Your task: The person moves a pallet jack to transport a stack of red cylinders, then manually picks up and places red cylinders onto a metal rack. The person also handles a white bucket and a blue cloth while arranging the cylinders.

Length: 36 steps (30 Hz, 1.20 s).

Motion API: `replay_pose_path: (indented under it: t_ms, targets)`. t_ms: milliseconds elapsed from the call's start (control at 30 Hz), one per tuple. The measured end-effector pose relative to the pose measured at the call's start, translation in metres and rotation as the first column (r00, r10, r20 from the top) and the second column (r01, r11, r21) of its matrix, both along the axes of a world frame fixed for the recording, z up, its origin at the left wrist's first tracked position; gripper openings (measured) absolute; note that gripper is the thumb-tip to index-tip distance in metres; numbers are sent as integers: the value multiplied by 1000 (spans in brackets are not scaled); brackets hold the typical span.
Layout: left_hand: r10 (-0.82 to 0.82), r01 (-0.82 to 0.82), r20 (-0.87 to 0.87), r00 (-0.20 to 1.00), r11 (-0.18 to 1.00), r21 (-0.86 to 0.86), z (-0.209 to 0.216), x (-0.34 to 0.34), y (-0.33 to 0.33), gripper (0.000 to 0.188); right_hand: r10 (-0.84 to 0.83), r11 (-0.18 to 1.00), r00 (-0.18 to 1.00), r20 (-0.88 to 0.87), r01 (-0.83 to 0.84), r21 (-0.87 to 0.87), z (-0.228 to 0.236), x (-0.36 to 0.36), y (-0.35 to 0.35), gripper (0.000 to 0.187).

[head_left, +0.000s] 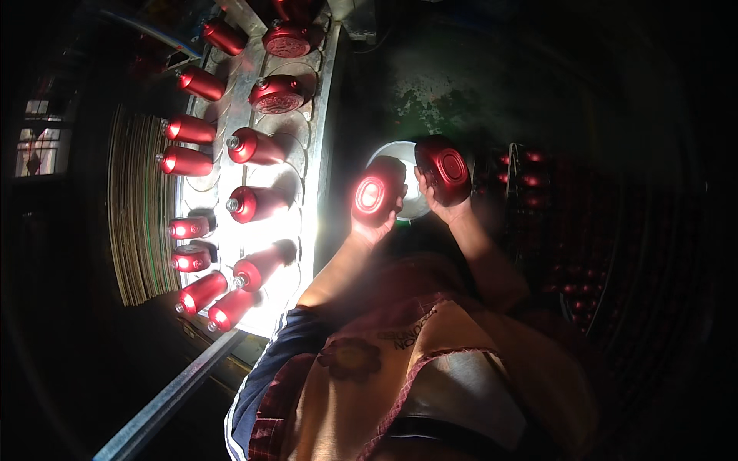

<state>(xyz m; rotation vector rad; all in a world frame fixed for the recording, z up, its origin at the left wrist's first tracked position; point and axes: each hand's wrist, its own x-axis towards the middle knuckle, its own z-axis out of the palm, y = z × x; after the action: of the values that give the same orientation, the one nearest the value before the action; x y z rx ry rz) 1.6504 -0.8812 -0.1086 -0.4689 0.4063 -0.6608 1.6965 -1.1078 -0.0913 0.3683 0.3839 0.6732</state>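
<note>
Left hand [375, 227] is gripping one red bottle [378, 184], right hand [440, 203] is clutching a second red bottle [446, 170], and I'm holding them side by side, bases facing me, a white tub [415, 204] showing behind! On my left, more bottles [257, 147] are lining a brightly lit metal conveyor [327, 115].

- Scene mostly dim; corners nearly black;
- harsh white light washes out the middle of the conveyor [306, 223]; its source cannot be made out;
- hot glare on the left held bottle [378, 188]; the right held bottle [443, 170] is darker;
- pale light at a window [38, 138];
- fisheye distortion bows the stacked sheets [140, 215]
</note>
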Motion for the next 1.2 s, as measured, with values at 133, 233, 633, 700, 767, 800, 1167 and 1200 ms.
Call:
replay_pose_path:
  t_ms: [133,233,633,700,767,800,1167,1200]
  targets:
    - [104,-101,-42,994,992,74,13,34,-4,64,66,996,998,-8,-66,-63,-7,57,-12,74]
    - [210,-144,-118,970,898,416,30,60,-2,50,114,978,993,4,-112,-176,-21,99,-34,71]
    - [349,-288,304,886,-100,952,233,43,232,71,379,559,815,438,176,-810,55,279,65,56]
    - [377,-183,312,872,-340,922,264,32,275,61,451,529,740,499,229,-817,83,314,102,55]
    - [369,-4,296,881,-619,785,275,23,324,54,520,420,686,509,314,-852,107,348,140,54]
    - [381,116,245,891,-714,690,269,20,346,52,564,376,627,538,385,-843,117,360,156,54]
    - [817,810,-260,514,-563,-167,53,85,474,67,706,8,550,446,624,-782,104,456,288,47]
    - [840,829,-275,468,-525,-195,39,91,471,67,726,-21,537,430,642,-767,99,470,298,45]
